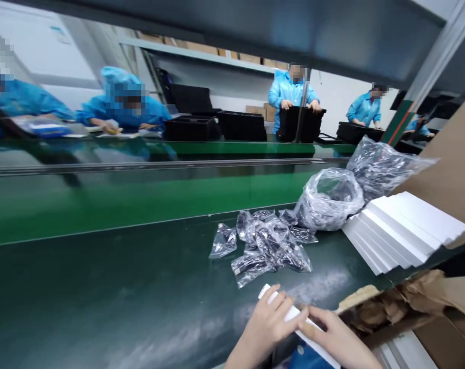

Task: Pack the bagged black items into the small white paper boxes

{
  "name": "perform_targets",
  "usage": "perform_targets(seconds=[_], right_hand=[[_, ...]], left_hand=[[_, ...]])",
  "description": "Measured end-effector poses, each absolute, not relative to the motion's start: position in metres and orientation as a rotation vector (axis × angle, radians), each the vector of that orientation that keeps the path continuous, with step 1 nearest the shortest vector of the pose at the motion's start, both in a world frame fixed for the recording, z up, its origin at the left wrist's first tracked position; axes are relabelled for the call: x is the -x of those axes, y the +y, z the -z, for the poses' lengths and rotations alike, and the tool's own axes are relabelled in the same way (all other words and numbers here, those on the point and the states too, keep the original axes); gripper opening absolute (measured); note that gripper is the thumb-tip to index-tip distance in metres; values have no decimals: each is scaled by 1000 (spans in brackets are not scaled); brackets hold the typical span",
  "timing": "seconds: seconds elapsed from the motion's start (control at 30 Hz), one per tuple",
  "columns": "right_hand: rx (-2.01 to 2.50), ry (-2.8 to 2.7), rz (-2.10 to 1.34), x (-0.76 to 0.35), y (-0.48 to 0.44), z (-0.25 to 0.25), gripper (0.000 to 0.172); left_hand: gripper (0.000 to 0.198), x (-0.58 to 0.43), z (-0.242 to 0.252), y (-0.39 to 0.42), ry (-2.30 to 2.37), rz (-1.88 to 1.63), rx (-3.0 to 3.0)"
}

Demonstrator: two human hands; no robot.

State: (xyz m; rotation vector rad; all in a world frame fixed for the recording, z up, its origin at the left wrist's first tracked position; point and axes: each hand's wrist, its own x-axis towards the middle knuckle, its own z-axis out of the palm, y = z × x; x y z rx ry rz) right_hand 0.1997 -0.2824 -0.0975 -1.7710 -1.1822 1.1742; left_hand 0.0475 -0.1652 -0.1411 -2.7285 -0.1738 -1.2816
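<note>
A slim white box (292, 313) is tilted near the front edge of the green work surface, with both hands on it. My left hand (269, 318) wraps its fingers over the upper part of the box. Farther down, my right hand (328, 330) grips the lower part, its thumb and fingertips close to the left hand's. Fingers cover much of the box. Beyond the hands lies a loose pile of small clear bags (273, 241) with dark cable-like pieces inside.
An open clear plastic bag (330, 200) and another bag (382, 164) stand behind the pile. Stacked white boxes (405, 230) lie at right, above an open carton (440, 328). Across a green conveyor (140, 205), several people in blue work beside black cases (242, 125).
</note>
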Motion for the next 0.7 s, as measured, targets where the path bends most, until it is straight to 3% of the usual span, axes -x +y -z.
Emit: perform_targets(seconds=[0.1, 0.17, 0.27, 0.4, 0.7], right_hand=[[1729, -1108, -1191, -219, -303, 97, 77], [1806, -1037, -980, -245, -319, 84, 77], [1957, -954, -179, -297, -333, 52, 64], [2010, -1080, 810, -366, -320, 22, 56], [2244, -969, 982, -406, -296, 51, 38]], left_hand=[[25, -61, 132, -175, -179, 1522, 2652], [22, -66, 126, -180, -297, 1687, 2620], [32, -69, 119, -183, -498, 1838, 2600], [28, -73, 120, -183, -662, 1694, 2734], [29, -106, 127, -175, -777, 1380, 3245]])
